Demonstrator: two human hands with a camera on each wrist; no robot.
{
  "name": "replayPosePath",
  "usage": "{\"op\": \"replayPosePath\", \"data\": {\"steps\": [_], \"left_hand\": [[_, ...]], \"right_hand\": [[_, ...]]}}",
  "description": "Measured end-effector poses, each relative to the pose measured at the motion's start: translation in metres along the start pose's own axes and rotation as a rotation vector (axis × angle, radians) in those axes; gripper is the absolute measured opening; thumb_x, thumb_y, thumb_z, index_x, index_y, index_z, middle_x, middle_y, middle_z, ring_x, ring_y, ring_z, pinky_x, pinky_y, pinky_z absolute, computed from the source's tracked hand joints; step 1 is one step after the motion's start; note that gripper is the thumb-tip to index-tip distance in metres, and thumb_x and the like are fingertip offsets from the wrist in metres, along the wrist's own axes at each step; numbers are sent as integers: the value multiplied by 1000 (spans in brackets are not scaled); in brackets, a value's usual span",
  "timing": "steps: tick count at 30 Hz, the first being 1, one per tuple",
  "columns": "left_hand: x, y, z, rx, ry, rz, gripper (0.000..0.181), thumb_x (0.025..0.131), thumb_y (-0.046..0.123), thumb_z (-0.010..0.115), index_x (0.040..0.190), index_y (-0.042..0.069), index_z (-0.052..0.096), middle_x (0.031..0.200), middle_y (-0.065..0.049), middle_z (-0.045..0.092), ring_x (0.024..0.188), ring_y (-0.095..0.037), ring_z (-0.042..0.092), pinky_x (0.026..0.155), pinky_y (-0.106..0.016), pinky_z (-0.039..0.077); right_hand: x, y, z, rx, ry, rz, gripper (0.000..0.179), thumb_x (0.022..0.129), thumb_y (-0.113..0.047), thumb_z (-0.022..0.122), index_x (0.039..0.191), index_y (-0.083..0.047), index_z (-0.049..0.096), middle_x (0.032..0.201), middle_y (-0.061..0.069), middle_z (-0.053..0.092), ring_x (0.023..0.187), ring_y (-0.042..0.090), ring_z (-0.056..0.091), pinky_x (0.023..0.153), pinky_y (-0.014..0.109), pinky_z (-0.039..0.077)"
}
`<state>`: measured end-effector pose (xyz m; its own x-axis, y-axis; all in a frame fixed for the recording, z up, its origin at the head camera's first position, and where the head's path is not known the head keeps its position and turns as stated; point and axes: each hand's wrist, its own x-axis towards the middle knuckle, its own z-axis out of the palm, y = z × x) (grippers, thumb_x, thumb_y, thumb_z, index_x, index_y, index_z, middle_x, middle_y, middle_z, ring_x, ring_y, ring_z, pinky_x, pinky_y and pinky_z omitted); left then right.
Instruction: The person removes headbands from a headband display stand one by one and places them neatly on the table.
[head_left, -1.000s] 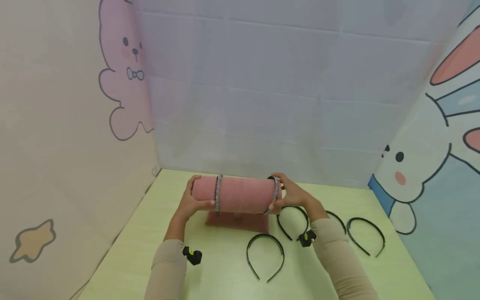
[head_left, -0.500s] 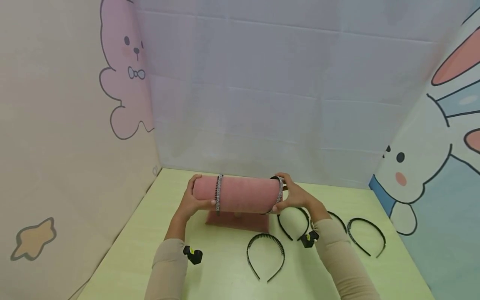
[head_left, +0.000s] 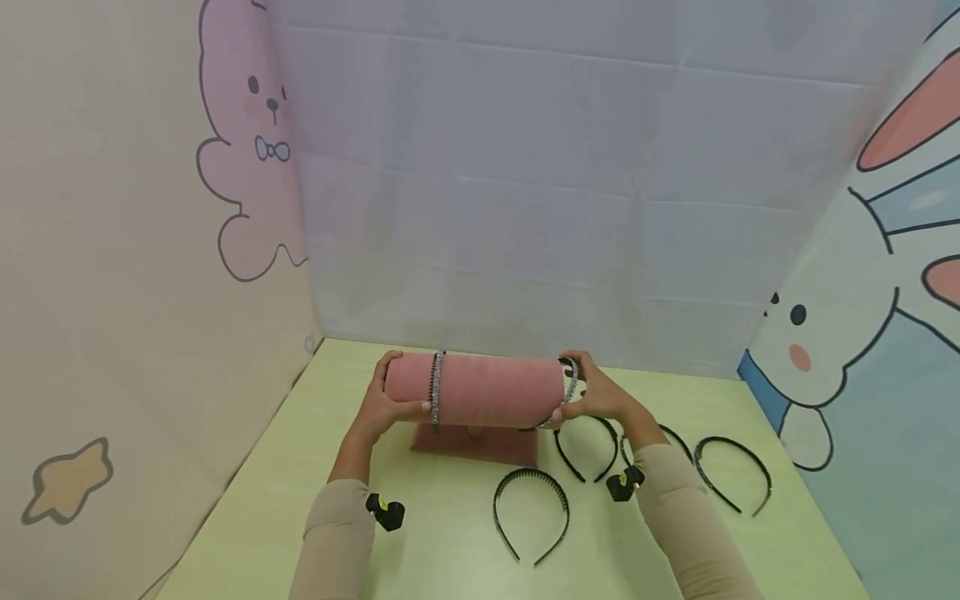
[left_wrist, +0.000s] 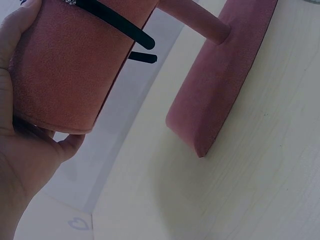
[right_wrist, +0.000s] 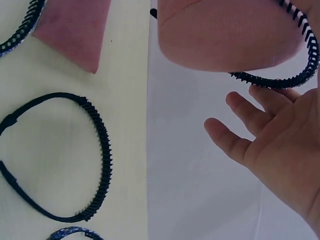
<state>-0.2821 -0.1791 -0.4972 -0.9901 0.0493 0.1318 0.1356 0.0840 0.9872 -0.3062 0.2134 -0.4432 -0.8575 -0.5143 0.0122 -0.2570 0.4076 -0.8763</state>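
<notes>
A pink velvet headband stand with a horizontal roll stands on the table, its flat base beneath. My left hand grips the roll's left end, thumb along the front. Beside that thumb tip, a glittery headband straddles the roll; its dark ends show in the left wrist view. At the other end, my right hand holds a second glittery toothed headband between thumb and fingers. This one arches just past the roll's right edge, and its comb teeth show in the right wrist view.
Several more black headbands lie on the pale table: one in front of the stand, one beside it to the right, and another far right. A forearm partly covers one more headband. Cloth walls enclose the table.
My right hand has shifted right with its headband, from on the roll to past its right edge. The left hand and the stand have stayed in place.
</notes>
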Motion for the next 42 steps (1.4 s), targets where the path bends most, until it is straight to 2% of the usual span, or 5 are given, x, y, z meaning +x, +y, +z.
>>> {"op": "replayPosePath", "data": {"steps": [6,24,32,36,42], "left_hand": [[-1,2,-1,10,5,-5,103,58,9,89,136,37,29,133,-5,38,110,-34,47,83,-46,46],[-2,-1,1,8,1,18,105,57,8,89,139,31,27,132,-6,38,110,-34,47,83,-46,45],[-3,0,0,1,3,25,106,59,6,88,141,26,26,132,-7,38,109,-35,47,82,-45,46],[-3,0,0,-8,1,22,104,59,5,88,139,30,27,132,-7,38,109,-35,47,82,-45,46],[-1,0,1,-1,-2,19,104,59,4,88,140,30,26,134,-8,37,109,-34,47,81,-43,47]], "right_hand": [[-16,-15,-1,22,9,4,91,72,-9,78,139,3,19,139,31,24,127,47,27,93,63,29],[-34,3,6,87,98,2,90,74,-5,76,141,3,16,144,31,17,131,46,21,96,63,25],[-41,26,11,64,190,-3,93,74,-10,78,142,0,15,141,32,21,130,45,22,93,62,30],[-44,41,16,66,233,-6,94,75,-12,78,143,-5,15,143,29,21,131,43,21,94,61,29],[-52,45,22,100,280,-22,94,75,-15,78,145,-7,15,144,28,20,132,43,19,97,59,29]]}}
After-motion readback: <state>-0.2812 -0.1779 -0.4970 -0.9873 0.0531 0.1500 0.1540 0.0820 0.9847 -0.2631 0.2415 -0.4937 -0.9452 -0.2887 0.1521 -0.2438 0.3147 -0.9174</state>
